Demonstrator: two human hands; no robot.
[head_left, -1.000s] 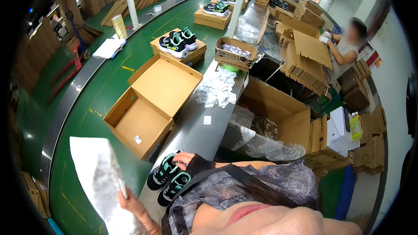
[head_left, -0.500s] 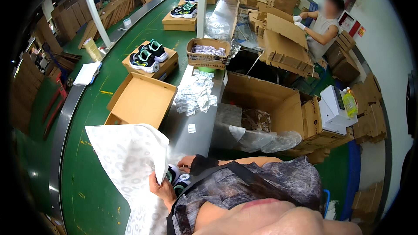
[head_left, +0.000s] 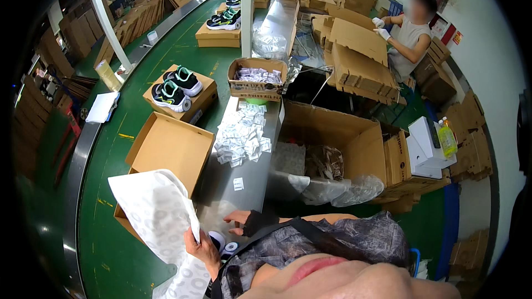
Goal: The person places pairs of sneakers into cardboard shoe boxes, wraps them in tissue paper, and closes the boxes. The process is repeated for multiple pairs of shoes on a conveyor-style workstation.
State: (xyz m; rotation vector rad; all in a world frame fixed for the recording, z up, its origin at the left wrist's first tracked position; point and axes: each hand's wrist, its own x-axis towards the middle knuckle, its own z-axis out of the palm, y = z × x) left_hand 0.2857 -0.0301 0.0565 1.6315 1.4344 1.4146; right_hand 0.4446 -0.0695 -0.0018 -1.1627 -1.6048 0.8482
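Observation:
My left hand (head_left: 203, 252) pinches the edge of a large white wrapping paper sheet (head_left: 158, 207) printed with pale grey rings. The sheet hangs over the near part of an open brown shoebox (head_left: 166, 147). Just right of that hand lies a pair of sneakers (head_left: 216, 239), mostly hidden by my arm and clothing. My right hand (head_left: 238, 221), in a dark cuff, hovers beyond the sneakers over the metal table (head_left: 221, 185), its fingers apart and nothing in them. A small white packet (head_left: 238, 184) lies on the table ahead of it.
A heap of small white packets (head_left: 242, 135) covers the table's middle, with a carton of more packets (head_left: 257, 75) behind. Black-and-green sneakers (head_left: 172, 94) stand on a closed shoebox at left. A large open carton (head_left: 354, 138) is on the right; a gloved person (head_left: 410, 39) handles cardboard beyond.
My right hand has come away from the sneakers and its fingers have spread. The paper in my left hand has swung lower, baring more of the shoebox. The view has shifted slightly.

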